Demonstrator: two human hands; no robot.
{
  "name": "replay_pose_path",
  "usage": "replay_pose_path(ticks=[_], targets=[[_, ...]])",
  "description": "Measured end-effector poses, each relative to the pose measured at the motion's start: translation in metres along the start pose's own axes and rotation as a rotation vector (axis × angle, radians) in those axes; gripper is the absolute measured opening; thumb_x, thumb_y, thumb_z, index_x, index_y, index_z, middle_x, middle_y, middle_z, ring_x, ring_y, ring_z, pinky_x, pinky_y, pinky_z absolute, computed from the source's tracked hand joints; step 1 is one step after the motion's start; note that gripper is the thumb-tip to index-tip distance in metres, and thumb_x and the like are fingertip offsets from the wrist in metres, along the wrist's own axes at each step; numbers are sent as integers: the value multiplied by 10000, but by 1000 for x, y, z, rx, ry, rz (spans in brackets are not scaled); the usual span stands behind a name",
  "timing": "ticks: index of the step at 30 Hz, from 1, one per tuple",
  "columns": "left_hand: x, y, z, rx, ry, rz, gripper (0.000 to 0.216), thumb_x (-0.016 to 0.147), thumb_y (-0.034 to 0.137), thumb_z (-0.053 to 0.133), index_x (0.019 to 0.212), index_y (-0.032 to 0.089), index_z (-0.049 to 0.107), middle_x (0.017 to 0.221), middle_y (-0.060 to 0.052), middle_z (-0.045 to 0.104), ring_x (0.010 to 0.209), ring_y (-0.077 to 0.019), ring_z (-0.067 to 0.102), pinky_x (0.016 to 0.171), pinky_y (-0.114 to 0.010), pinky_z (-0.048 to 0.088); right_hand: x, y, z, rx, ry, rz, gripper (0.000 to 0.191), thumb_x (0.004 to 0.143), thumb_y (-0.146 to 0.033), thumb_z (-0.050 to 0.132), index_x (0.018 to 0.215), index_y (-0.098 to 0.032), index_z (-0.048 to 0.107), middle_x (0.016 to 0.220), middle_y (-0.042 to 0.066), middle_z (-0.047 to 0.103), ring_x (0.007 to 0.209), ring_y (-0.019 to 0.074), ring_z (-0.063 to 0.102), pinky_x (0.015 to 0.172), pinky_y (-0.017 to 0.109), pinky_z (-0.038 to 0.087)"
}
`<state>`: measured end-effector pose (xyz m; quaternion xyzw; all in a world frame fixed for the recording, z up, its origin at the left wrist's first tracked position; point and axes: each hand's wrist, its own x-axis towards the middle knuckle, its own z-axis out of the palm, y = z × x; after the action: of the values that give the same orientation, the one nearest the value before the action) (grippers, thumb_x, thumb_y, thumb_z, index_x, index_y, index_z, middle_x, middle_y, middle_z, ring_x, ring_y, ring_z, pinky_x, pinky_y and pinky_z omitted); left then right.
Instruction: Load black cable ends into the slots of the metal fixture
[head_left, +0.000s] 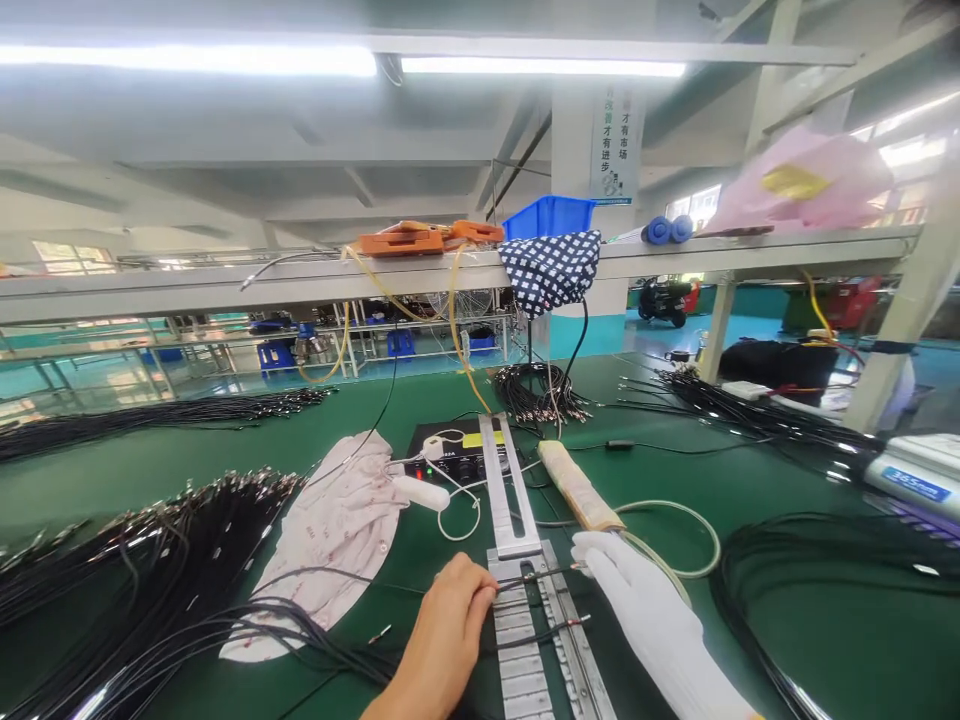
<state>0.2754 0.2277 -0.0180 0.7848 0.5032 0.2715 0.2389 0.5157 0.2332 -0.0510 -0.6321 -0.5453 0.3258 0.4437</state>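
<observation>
Black cable runs between left hand and gloved right hand.

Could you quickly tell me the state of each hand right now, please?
Left hand: closed, pinching a black cable on the metal jig.
Right hand: gloved, fingertips at that cable's end; whether the grip holds it cannot be told.

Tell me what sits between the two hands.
Head view: a slotted metal jig lies between the bare left hand and gloved right hand, with two thin black cables across it.
</observation>
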Motion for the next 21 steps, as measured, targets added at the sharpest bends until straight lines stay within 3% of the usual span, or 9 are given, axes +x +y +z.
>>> replay_pose_path(ticks=[3, 6, 10, 13, 17, 21], targets=[[1, -12, 3, -8, 41, 66, 383, 1010, 395, 233, 942, 147, 518, 972, -76, 489, 869, -166, 463, 807, -312, 347, 4, 3, 6, 335, -28, 29, 711, 684, -706, 541, 1072, -118, 639, 935, 107, 655, 856, 241, 635, 850, 411, 519], [2, -19, 6, 4, 23, 81, 378, 1023, 402, 232, 976, 156, 515, 983, -67, 503, 894, -164, 474, 829, -318, 348, 4, -1, 8, 554, -43, 13, 688, 644, -647, 701, 1012, -72, 615, 857, 125, 635, 765, 219, 626, 723, 361, 542], [2, -16, 10, -46, 17, 114, 358, 1027, 412, 293, 1079, 184, 564, 1030, -50, 546, 957, -148, 506, 875, -300, 363, -6, -14, -1, 541, -168, -82, 584, 750, -565, 712, 1026, -59, 615, 887, 122, 639, 789, 182, 622, 761, 315, 537], [2, -11, 12, -45, 62, 159, 391, 1012, 440, 329, 1034, 194, 632, 956, -55, 560, 907, -158, 510, 821, -297, 371, -14, -22, -6, 499, -202, -120, 601, 765, -580, 680, 1040, -50, 615, 914, 132, 645, 795, 183, 619, 789, 318, 534], [0, -5, 12, -2, 164, 192, 366, 1007, 413, 351, 972, 193, 641, 913, -51, 558, 872, -167, 493, 801, -304, 366, -15, -30, -5, 492, -188, -60, 738, 659, -669, 681, 1030, -38, 594, 915, 161, 648, 794, 212, 619, 817, 359, 537], [-2, -3, 11, -31, 166, 157, 328, 991, 424, 374, 996, 185, 599, 940, -43, 567, 864, -162, 496, 792, -299, 360, -14, -39, -5, 473, -176, -13, 778, 565, -705, 679, 992, -60, 600, 920, 170, 649, 809, 238, 629, 844, 396, 529]])
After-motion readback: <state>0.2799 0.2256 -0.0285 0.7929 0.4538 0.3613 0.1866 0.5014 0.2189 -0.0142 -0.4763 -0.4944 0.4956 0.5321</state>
